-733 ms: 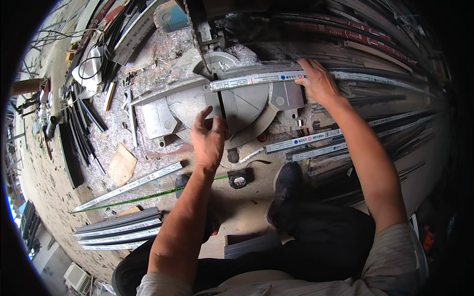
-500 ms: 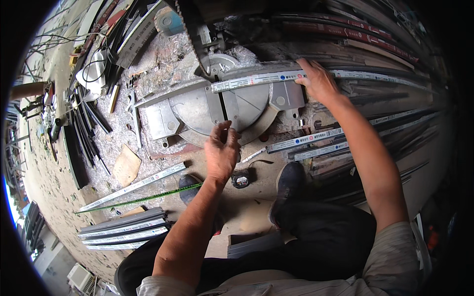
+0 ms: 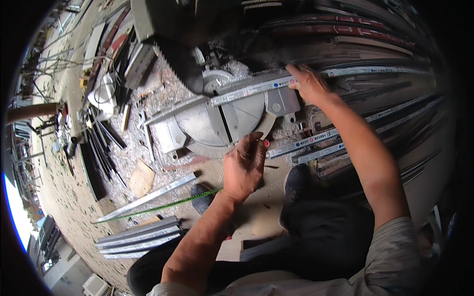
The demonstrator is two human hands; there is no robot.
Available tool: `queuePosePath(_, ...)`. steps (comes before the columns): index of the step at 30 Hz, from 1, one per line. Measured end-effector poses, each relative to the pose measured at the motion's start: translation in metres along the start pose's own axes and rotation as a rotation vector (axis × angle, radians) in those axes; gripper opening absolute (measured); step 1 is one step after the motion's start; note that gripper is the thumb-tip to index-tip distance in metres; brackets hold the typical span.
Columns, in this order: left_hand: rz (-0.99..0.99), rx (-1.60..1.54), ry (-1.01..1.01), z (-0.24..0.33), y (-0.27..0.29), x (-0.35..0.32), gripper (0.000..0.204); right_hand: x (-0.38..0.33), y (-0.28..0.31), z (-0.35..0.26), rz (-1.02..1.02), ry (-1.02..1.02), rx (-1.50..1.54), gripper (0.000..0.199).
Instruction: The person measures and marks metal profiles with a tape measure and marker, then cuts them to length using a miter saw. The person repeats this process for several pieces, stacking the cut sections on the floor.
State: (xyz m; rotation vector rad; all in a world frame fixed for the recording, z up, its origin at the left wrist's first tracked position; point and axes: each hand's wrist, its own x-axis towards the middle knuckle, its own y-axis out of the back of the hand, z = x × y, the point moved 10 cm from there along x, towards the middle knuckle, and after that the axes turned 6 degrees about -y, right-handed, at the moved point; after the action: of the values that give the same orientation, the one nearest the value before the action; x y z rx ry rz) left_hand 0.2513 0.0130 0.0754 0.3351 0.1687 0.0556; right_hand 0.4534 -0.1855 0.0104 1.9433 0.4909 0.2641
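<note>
A mitre saw with a round metal table (image 3: pixel 200 124) stands in front of me, its toothed blade (image 3: pixel 183 69) raised above the back of the table. A long, labelled metal profile (image 3: pixel 252 90) lies across the table along the fence, its left end near the slot. My right hand (image 3: pixel 312 85) grips this profile right of the table, thumb on the near side. My left hand (image 3: pixel 244 165) is just in front of the table's near edge, its fingers curled together; whatever they may hold is hidden. A green measuring tape blade (image 3: pixel 173 206) runs out leftward from near that wrist.
Several labelled profiles (image 3: pixel 140 236) lie stacked at the lower left, with a single profile (image 3: pixel 150 195) above them. More long profiles (image 3: pixel 316 143) extend to the right. Dark strips (image 3: pixel 101 148) and a cardboard piece (image 3: pixel 141 178) lie left of the saw. My shoes (image 3: pixel 297 180) are close to its base.
My left hand has moved right and closer to me, now covering where the tape measure case lay. More of the saw blade shows. The whole view has shifted slightly; my right hand keeps its grip.
</note>
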Motion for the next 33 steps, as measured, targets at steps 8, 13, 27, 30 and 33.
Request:
queuePosePath(8,0.413,-0.191,-0.734,0.183,0.094,0.023,0.026,0.004,-0.001,-0.007,-0.018,-0.037,-0.046,0.045)
queuePosePath(13,0.508,0.131,-0.746,0.278,0.15,0.068,0.042,0.006,-0.002,-0.012,0.009,-0.015,-0.02,0.045)
queuePosePath(27,0.026,-0.026,-0.114,0.257,0.12,0.276,0.026,0.002,-0.008,0.0,0.041,-0.011,-0.013,0.042)
queuePosePath(30,0.036,0.017,-0.11,0.257,0.123,0.285,0.027,0.0,-0.005,0.001,0.046,0.003,-0.013,0.042)
queuePosePath(33,0.052,-0.063,-0.144,0.256,0.11,0.286,0.026,-0.004,-0.005,0.013,0.063,-0.021,-0.042,0.045)
